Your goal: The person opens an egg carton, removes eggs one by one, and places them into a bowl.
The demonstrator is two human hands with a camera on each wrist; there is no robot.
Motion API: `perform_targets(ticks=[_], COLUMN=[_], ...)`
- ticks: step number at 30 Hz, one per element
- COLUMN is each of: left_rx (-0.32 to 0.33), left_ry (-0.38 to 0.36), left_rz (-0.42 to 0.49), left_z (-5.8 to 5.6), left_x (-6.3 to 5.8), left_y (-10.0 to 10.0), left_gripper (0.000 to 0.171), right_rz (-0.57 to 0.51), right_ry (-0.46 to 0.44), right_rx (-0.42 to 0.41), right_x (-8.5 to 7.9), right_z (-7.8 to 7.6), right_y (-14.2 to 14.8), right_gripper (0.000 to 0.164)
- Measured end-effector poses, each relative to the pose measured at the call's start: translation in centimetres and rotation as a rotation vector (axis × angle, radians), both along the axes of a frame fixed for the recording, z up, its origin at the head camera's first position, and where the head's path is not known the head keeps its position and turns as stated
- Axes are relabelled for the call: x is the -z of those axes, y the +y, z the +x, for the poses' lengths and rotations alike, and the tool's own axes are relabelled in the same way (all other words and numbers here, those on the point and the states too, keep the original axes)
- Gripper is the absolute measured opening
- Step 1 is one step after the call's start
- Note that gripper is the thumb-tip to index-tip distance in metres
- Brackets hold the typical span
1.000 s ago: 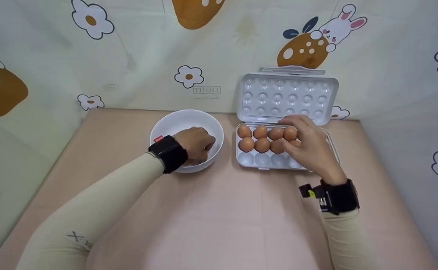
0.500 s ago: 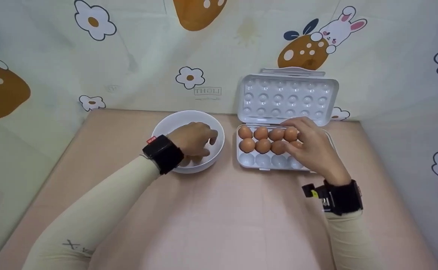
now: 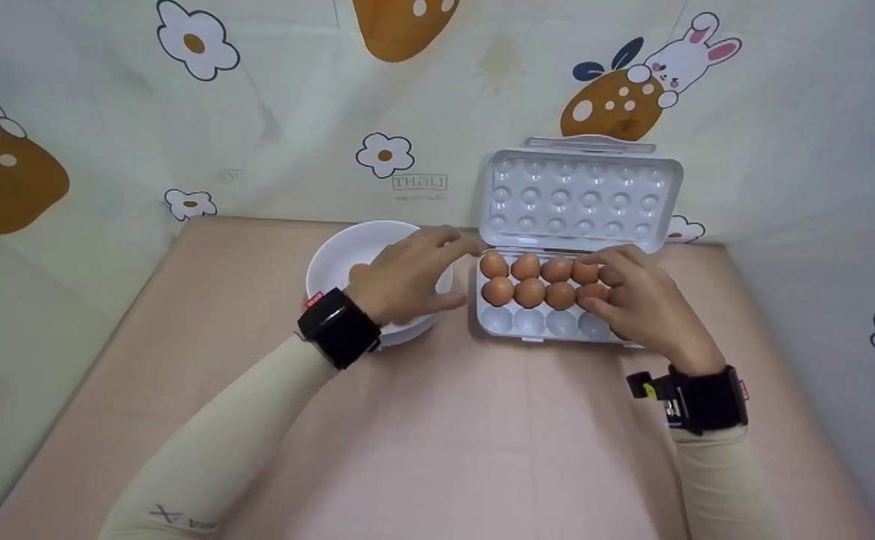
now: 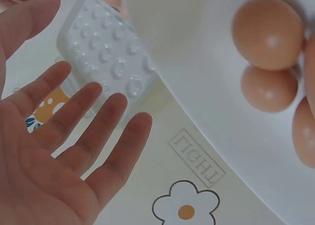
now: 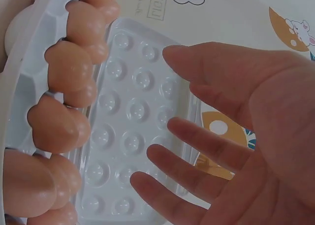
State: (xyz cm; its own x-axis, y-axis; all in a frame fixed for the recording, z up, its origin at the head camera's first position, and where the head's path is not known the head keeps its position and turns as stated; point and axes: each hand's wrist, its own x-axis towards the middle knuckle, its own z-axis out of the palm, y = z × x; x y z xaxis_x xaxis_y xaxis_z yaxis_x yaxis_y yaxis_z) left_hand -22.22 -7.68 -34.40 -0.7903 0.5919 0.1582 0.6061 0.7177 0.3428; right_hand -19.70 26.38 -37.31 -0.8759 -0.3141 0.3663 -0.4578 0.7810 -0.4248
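Observation:
My left hand [image 3: 416, 276] passes over the right side of a white bowl [image 3: 323, 262], its fingers and thumb spread and holding nothing. Brown eggs [image 4: 268, 33] lie in the bowl, several of them visible in the left wrist view. To the right, an egg carton [image 3: 544, 324] sits with its lid [image 3: 584, 199] raised. Two rows of brown eggs [image 3: 530, 292] fill its back cups, while front-row cups show bare. Over the carton's right end is my right hand [image 3: 644, 307], fingers spread and nothing between them in the right wrist view. It hides the eggs and cups below.
A peach-coloured cloth [image 3: 445, 435] covers the table. Close behind the bowl and carton hangs a pale backdrop [image 3: 295, 150] printed with flowers and rabbits, and it also encloses both sides.
My left hand has risen out of the bowl and moved right towards the carton, its fingers spreading; an egg in the bowl is uncovered. My right hand has shifted slightly right over the carton.

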Motion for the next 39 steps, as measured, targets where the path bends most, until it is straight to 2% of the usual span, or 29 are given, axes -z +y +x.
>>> perform_targets(ticks=[3,6,11,17,22,26,31,39], left_rx=[0.056,0.075,0.077,0.097,0.090,0.087,0.082,0.063], left_ry=[0.071,0.102,0.094,0.095,0.093,0.100,0.124,0.137], left_rz=[0.061,0.100,0.132,0.201,0.237,0.244,0.264,0.261], left_z=[0.3,0.8,1.7,2.3,2.5,2.7,2.9,3.0], left_x=[0.2,0.5,1.1,2.1,2.8,3.4,3.9,4.7], left_y=[0.7,1.5,2.9,4.1,4.6,4.9,5.2,5.4], left_gripper=[0.057,0.059,0.063,0.066,0.070,0.074,0.075,0.078], right_rz=[0.007,0.013,0.028,0.053,0.088,0.106,0.111,0.150], right_ry=[-0.032,-0.071,-0.103,-0.184,-0.148,-0.139,-0.189,-0.232], right_rx=[-0.001,0.003,-0.009,0.037,0.040,0.049,0.077,0.117], right_x=[0.1,0.2,0.4,0.8,1.1,1.5,2.1,2.8], right_z=[0.0,-0.1,-0.1,0.3,0.3,0.4,0.6,0.5], right_y=[0.7,1.1,1.6,2.3,2.6,2.9,3.0,2.6], right_gripper=[0.039,0.040,0.043,0.046,0.051,0.044,0.029,0.025])
